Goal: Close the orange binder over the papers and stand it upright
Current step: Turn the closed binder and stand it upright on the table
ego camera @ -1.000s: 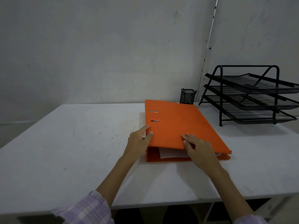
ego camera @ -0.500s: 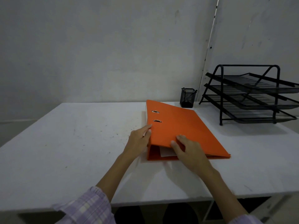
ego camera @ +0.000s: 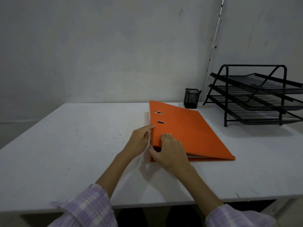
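Observation:
The orange binder lies closed on the white table, its spine side raised on the left so the cover slopes down to the right. A thin edge of white papers shows between the covers at the near edge. My left hand presses against the spine, thumb on the cover's edge. My right hand grips the near left corner, fingers on the cover and thumb under it at the spine's open end.
A black mesh pen cup stands just behind the binder. A black three-tier letter tray takes up the table's right rear. The wall runs close behind the table.
The spine side of the binder has lifted, so the cover tilts more. My right hand slid left along the near edge to the spine corner. My left hand stayed at the spine.

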